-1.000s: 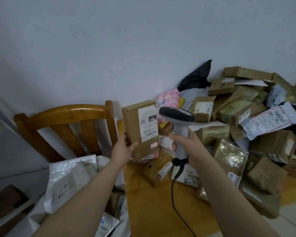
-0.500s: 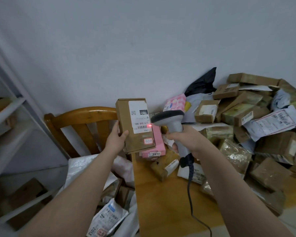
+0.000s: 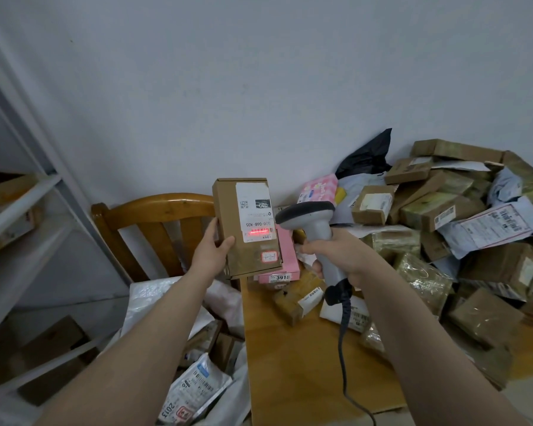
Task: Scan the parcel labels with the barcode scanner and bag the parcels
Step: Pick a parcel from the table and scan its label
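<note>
Left fingers (image 3: 213,232) clasp parcel (image 3: 228,210) at lower-left edge.

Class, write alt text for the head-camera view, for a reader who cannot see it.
A left hand holds a brown box upright while the right hand aims a scanner at its label, where a red line glows. Behind, parcels are heaped on a wooden table; a chair stands to the left.
</note>
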